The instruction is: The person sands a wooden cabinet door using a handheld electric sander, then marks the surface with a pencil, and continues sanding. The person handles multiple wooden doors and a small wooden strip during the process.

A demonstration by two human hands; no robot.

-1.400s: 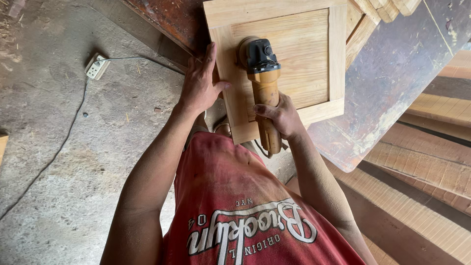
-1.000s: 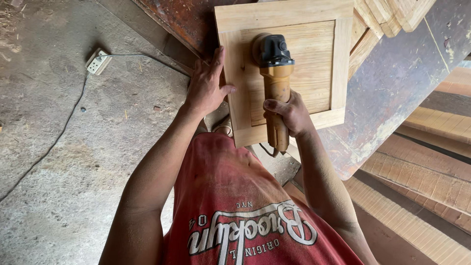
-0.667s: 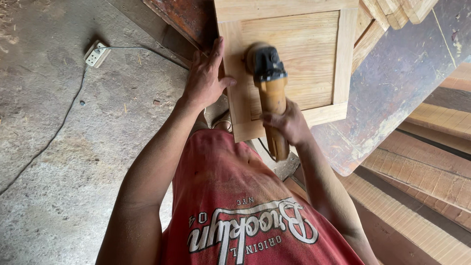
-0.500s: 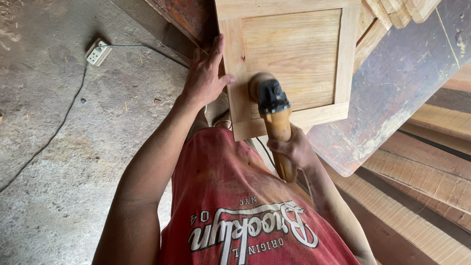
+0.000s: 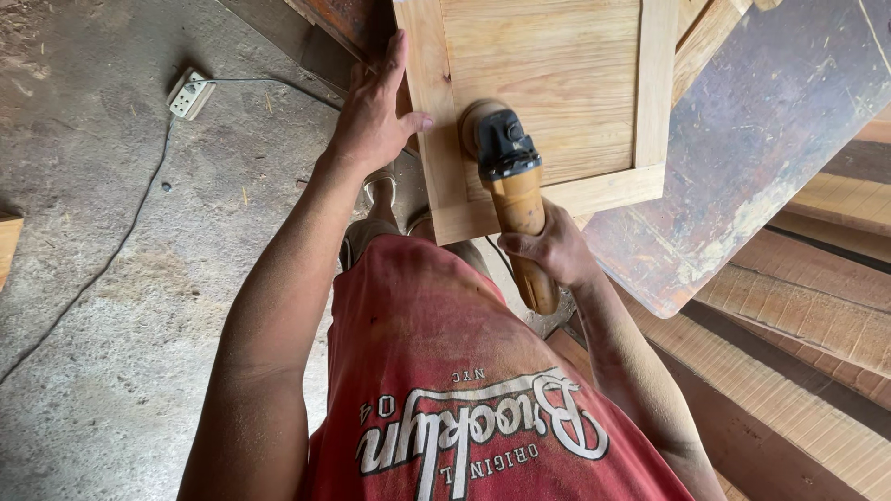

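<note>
A pale wooden framed panel lies on a worn dark bench top. My left hand rests flat on the panel's left rail, fingers spread. My right hand grips the dust-coated body of a hand-held power sander. Its dark head and round pad sit on the panel near the lower left corner of the recessed field. My red printed shirt fills the lower middle of the view.
A white power strip with a thin cable lies on the dusty concrete floor at the left. Stacked wooden planks lie at the lower right, more timber at the top right.
The sander has slid from the upper middle of the panel down toward its lower left corner. The view has shifted closer. My left hand stays on the left rail.
</note>
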